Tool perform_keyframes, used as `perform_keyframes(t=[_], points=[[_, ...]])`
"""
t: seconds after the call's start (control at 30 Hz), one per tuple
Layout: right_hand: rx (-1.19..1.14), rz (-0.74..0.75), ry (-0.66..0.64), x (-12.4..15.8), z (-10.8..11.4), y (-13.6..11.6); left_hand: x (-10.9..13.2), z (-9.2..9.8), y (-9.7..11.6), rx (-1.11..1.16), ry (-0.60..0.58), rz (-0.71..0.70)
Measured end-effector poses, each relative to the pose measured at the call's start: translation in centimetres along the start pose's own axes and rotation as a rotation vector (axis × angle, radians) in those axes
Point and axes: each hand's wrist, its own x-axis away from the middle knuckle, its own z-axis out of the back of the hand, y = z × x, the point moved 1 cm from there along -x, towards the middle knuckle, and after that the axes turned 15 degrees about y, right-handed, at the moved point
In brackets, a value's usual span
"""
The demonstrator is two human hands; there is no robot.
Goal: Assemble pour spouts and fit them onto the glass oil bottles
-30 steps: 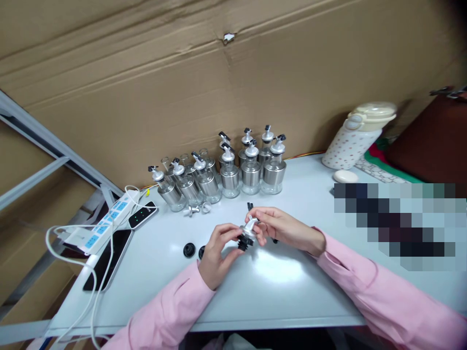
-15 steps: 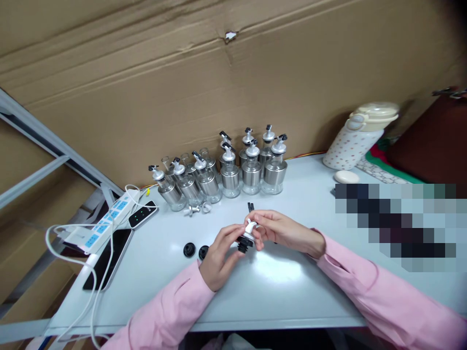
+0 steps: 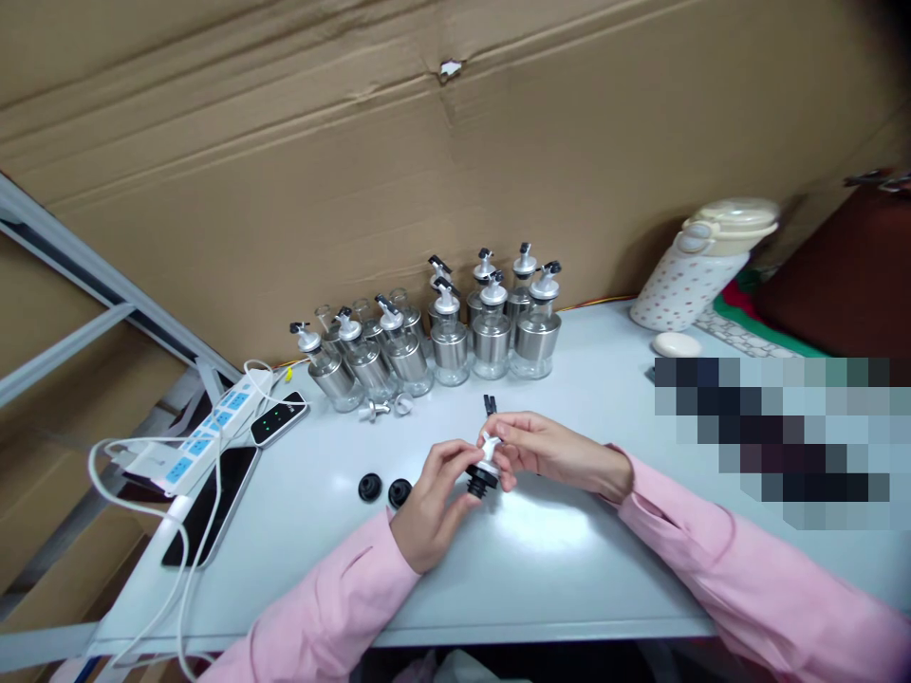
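Between my hands is a bottle pourer spout (image 3: 488,459), white on top with a black ribbed stopper at its lower end. My left hand (image 3: 437,503) pinches it from the left, fingers at the black collar. My right hand (image 3: 533,448) grips the white upper part, its fingers closed and partly covering the spout. Small black pieces (image 3: 490,405) lie on the table just beyond my right fingers. Left of my left hand are two round black stoppers (image 3: 370,488), one partly behind the hand. Two silver-white spouts (image 3: 376,410) lie farther back, before the bottles.
Several glass bottles with steel sleeves (image 3: 450,353) stand along the cardboard wall (image 3: 356,171), most topped with spouts. On the left are a power strip (image 3: 213,432), a phone (image 3: 213,507), a small device (image 3: 280,419) and loose white cables. A dotted flask (image 3: 694,275) stands at the right.
Both hands stay in nearly the same place. The pourer spout has turned slightly more upright and shifted a little to the right, showing more of its black stopper.
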Motion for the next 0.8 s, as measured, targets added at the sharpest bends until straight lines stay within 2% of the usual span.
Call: perform_keyframes(t=[0.63,0.8], points=[[-0.042,-0.056,-0.065,0.31,-0.43,0.16,-0.26,0.33,0.43,-0.036,0.065,-0.069],[0.034,-0.025,-0.014,-0.15,-0.41,0.48,0.06,0.25,0.21,-0.041,0.110,-0.042]])
